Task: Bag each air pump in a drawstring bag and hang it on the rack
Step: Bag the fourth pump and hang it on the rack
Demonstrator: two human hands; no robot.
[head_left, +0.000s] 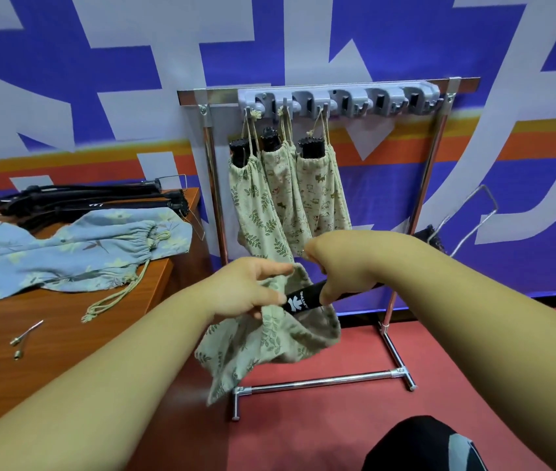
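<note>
A: Right hand [344, 266] was closed around the black pump [303, 298], gripping the barrel near the white logo. The nose pointed into the bag, so the grip seemed chosen to slide it in lengthwise.

B: And the left hand [246, 288]?

A: Pinching the rim of the leaf-print bag [269, 338], thumb under, fingers over. That held the mouth open in front of the pump. The pump was only partly in; most of the cloth hung slack below.

B: Material?

A: Thin, soft woven cloth, creased; the pump looked rigid and matte.

B: Surroundings?

A: Three filled bags [286, 195] hung by their cords from the grey hooks on the chrome rack [337, 96], pump heads poking out on top. Two right-hand hooks were free. On the tabletop [48, 341] lay blue bags [76, 249], more pumps [93, 198] and small metal needles [26, 334].
</note>
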